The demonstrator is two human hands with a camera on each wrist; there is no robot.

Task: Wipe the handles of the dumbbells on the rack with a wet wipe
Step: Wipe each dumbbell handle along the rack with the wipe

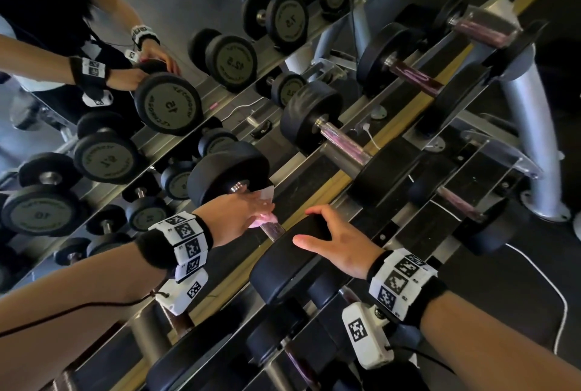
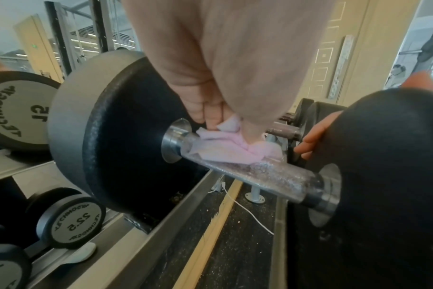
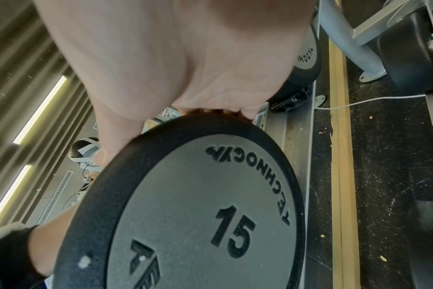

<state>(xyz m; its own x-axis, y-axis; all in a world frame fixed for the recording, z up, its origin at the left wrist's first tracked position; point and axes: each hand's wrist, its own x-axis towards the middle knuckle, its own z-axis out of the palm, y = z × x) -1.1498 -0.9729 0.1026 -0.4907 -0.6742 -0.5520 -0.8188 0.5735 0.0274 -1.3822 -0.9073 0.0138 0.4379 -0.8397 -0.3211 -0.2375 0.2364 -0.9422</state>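
A black dumbbell marked 15 lies on the rack in front of me. My left hand holds a crumpled white-pink wet wipe around the knurled metal handle, close to the far head. The wipe shows between my fingers in the head view. My right hand clasps the near head from above, with fingers and thumb curved over its rim. The right fingertips show over the inner edge of that head.
More dumbbells lie further right along the rack, and others sit on a lower tier. A mirror behind the rack reflects the weights and me. A grey rack leg and a white cable stand and lie on the dark floor.
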